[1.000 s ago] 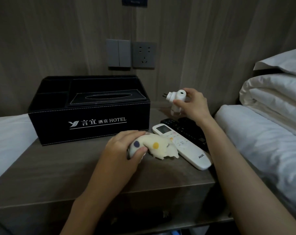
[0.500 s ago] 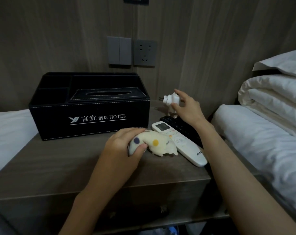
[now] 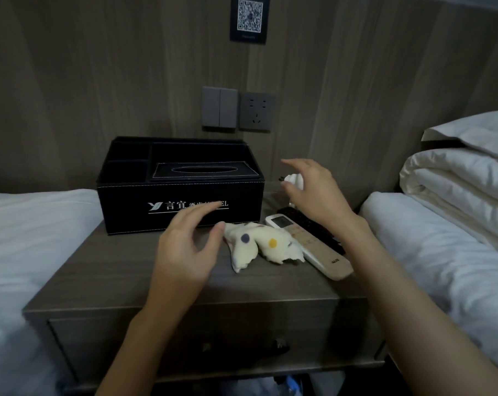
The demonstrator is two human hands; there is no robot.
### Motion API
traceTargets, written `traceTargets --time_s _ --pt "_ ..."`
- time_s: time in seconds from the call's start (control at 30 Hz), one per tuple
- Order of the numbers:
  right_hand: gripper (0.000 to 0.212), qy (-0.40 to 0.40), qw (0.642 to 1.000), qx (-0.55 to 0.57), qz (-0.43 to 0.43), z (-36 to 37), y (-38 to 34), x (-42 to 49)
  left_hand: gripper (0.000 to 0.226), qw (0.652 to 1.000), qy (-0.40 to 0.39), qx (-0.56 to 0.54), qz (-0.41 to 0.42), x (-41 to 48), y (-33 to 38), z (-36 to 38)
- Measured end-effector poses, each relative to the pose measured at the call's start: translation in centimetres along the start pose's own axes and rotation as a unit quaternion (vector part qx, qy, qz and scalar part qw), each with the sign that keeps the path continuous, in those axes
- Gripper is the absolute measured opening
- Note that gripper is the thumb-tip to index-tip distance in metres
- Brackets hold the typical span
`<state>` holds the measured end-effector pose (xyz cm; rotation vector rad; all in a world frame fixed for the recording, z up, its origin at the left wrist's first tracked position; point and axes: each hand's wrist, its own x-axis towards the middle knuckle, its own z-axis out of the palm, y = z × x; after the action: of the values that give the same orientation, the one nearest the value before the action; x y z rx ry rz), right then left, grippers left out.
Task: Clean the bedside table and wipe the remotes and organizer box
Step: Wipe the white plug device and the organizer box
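Observation:
A black organizer box (image 3: pixel 128 207) with white hotel lettering stands at the back left of the wooden bedside table (image 3: pixel 105 275). A cream cloth (image 3: pixel 259 245) with coloured dots lies crumpled on the table's middle. To its right lie a white remote (image 3: pixel 313 247) and, behind that, a black remote (image 3: pixel 313 224). My left hand (image 3: pixel 185 250) hovers open just left of the cloth, thumb tip near its edge. My right hand (image 3: pixel 316 190) is open above the black remote. A white plug adapter (image 3: pixel 295 180) stands on the table behind its fingers.
White beds flank the table: one mattress (image 3: pixel 28 252) on the left, one (image 3: pixel 442 252) on the right with a folded duvet (image 3: pixel 456 184) and pillow. A switch (image 3: pixel 219 107) and socket (image 3: pixel 256 111) sit on the wood wall. A drawer front (image 3: pixel 185 344) faces me.
My left hand let go of the cloth and opened beside it. My right hand set the white adapter down at the back of the table and released it. The camera tilted up.

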<state>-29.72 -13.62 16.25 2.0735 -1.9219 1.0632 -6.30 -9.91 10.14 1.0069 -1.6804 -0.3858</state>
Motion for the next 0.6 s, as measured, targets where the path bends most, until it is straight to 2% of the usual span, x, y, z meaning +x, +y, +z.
traceTargets --time_s 0.1,0.2,0.27,0.33,0.4,0.5,0.6 --pt "0.042 -0.061 0.997 0.036 -0.038 -0.8 -4.2 -1.2 0.036 0.999 0.030 0.008 -0.020 -0.4 -0.3 -1.7" --pt "0.047 -0.173 0.981 0.068 -0.056 -0.6 -7.1 -2.6 0.037 0.998 0.050 0.013 -0.043 -1.0 -0.6 -3.6" --pt "0.060 -0.259 0.963 0.038 -0.057 0.2 -7.9 -3.6 0.037 0.997 0.056 0.018 -0.047 -1.5 -0.9 -4.7" --pt "0.070 -0.306 0.951 -0.029 -0.039 1.4 -8.3 -4.3 0.038 0.997 0.059 0.028 -0.040 -1.8 -1.3 -5.7" --pt "0.065 -0.300 0.950 -0.085 -0.007 2.5 -8.4 -4.7 0.038 0.997 0.053 0.038 -0.037 -2.0 -1.6 -6.5" --pt "0.037 -0.274 0.953 -0.128 -0.005 3.9 -8.3 -5.0 0.038 0.997 0.053 0.049 -0.033 -2.2 -2.0 -7.7" --pt "0.025 -0.221 0.970 -0.093 -0.040 4.2 -8.7 -4.8 0.039 0.996 0.056 0.071 -0.024 -2.1 -2.8 -8.6"
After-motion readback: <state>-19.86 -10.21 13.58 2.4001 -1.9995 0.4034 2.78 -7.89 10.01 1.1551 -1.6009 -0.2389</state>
